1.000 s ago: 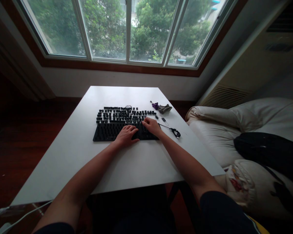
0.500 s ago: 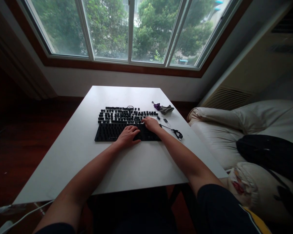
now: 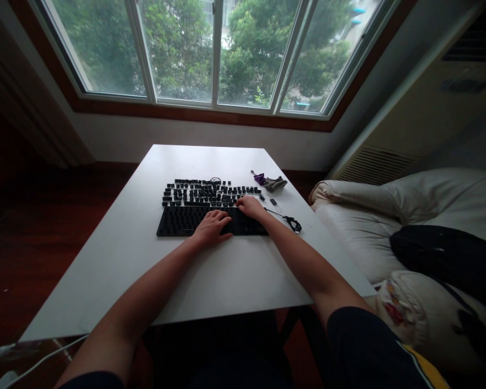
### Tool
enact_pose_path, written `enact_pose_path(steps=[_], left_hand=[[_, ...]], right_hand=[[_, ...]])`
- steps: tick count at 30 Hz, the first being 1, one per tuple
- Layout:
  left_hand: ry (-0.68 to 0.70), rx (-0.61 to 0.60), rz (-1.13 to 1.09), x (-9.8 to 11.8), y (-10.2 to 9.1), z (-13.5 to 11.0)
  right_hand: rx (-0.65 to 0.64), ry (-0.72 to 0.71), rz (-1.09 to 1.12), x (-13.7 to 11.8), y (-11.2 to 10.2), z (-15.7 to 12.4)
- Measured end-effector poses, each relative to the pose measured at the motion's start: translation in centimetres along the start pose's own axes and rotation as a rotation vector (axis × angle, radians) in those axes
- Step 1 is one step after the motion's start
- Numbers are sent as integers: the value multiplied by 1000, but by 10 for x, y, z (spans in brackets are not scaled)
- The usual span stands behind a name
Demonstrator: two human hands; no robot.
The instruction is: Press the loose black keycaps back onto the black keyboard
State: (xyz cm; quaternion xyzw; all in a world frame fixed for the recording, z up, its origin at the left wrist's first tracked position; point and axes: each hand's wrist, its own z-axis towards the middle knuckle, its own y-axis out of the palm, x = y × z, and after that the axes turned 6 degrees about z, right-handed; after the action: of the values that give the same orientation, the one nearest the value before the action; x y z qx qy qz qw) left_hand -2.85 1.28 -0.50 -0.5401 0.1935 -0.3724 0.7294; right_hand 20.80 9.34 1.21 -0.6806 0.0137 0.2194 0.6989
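A black keyboard (image 3: 181,220) lies lengthwise across the white table. My left hand (image 3: 211,226) rests on its middle part, fingers stretched over the keys area and thumb apart near the front edge. At the back edge of the keyboard, right of centre, is my right hand (image 3: 249,206). Its fingers are bent together in a pinch, and whatever lies between them is too small to make out. Several rows of loose black keycaps (image 3: 204,192) stand on the table just behind the keyboard, close to the right fingertips.
On the white table (image 3: 117,281), a coiled black cable (image 3: 294,224) lies right of the keyboard. Behind it are a grey cloth-like bundle (image 3: 274,184) and a small purple item (image 3: 259,178). A cream sofa (image 3: 348,232) with a black bag (image 3: 445,259) borders the right side.
The view has shifted very slightly. My left hand stays in place on the keyboard; my right hand has barely moved at its back edge.
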Motion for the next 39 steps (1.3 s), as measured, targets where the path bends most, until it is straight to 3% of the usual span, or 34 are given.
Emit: enact_pose_path(steps=[7,15,30,39], left_hand=[[3,-1,-2,-1,0,0],[10,5,6,-1,2,0],[-17,-6,-12,3,1,1],[-8,-4,-8,3,0,0]], right_hand=[[227,-37,184,-1,3,-12],[289,-177,298,-24,2,-52],[94,-244,327,-27,-10,-99],[1,-329,253,-22,-10,-107]])
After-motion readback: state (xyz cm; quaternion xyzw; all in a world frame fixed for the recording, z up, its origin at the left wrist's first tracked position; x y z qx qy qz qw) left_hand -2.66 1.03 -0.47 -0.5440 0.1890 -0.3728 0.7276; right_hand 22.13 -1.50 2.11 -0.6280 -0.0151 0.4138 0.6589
